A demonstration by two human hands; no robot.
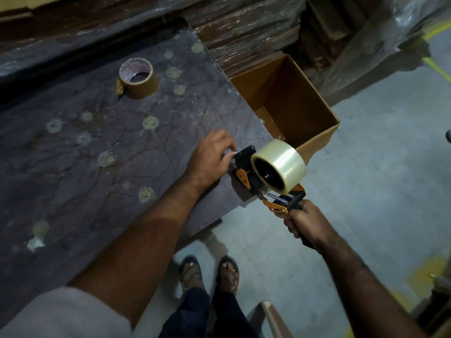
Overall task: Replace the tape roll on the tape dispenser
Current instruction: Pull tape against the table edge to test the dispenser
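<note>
An orange and black tape dispenser hangs over the table's right edge, with a clear tape roll seated on its hub. My right hand is shut on the dispenser's black handle. At the dispenser's front end my left hand has its fingers pinched on something small and pale; it looks like the clear tape's loose end, though I cannot tell for sure. A brown tape roll lies flat on the table, far left and apart from both hands.
The dark, stained table ends in a slanted edge near the dispenser. An open cardboard box stands on the floor just beyond that edge. Wrapped cardboard stacks rise behind. My sandalled feet are below.
</note>
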